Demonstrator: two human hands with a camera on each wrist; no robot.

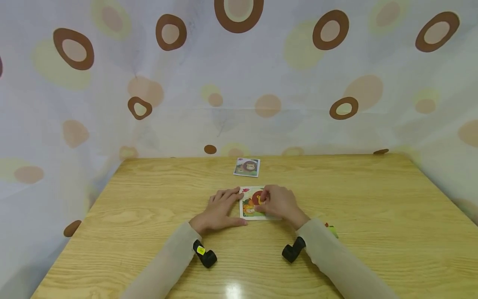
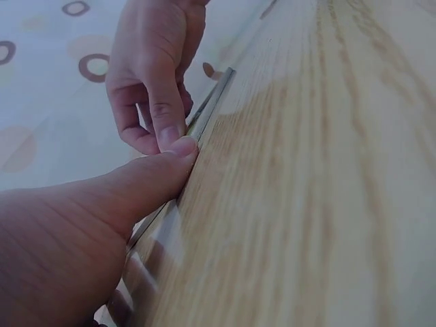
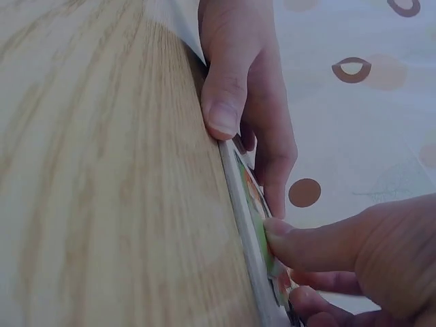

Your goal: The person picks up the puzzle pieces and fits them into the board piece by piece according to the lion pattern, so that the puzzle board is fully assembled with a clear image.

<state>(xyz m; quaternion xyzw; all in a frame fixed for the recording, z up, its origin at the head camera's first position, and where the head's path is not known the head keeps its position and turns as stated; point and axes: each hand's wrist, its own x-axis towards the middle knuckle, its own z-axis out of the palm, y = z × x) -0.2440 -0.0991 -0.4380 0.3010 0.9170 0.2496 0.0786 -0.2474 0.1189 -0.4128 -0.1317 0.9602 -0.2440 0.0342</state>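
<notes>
A white-bordered picture puzzle board lies flat on the table and shows a lion and orange and green shapes. My left hand rests at its left side with fingers spread; the thumb touches the near edge, as the left wrist view also shows. Over the board's right part, my right hand pinches a puzzle piece between thumb and fingers, low against the board. The piece's edge looks slightly raised in the right wrist view. That hand hides much of the board's right side in the head view.
Behind the board lies a smaller lion picture card. A small green and red thing is partly hidden by the right sleeve. The wooden table meets a patterned cloth at its back edge.
</notes>
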